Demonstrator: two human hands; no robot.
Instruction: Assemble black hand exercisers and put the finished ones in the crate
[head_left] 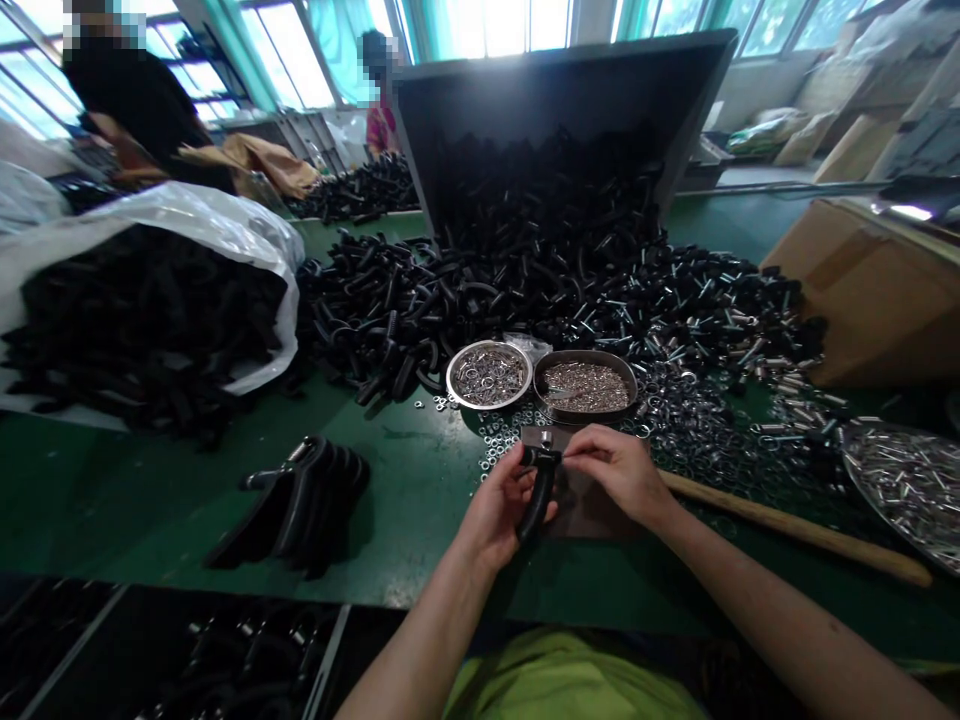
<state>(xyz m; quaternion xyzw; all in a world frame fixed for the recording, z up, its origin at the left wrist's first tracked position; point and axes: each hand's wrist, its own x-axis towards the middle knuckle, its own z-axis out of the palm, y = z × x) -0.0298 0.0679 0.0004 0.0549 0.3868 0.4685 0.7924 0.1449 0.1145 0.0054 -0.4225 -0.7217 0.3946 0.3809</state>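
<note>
My left hand (489, 510) is closed around a black curved handle (535, 505) with a silver metal piece at its top end. Thumb and fingertips of my right hand (619, 472) pinch together against the side of that top end; whatever is between them is too small to make out. Below both hands lies a dark metal plate (596, 515). Just beyond are a round steel bowl (452, 385) of small metal rings and pins, and an oval tin (551, 408) of tiny metal parts. Loose nuts (495, 440) are scattered by the plate.
A wooden stick (795, 525) lies to the right, near a tray of metal pins (911, 485). Stacked black handles (307, 505) stand at left. Behind are a heap of black parts (480, 290), a tipped grey bin (409, 130), a white bag (281, 240) and a carton (870, 290). Two people are farther back.
</note>
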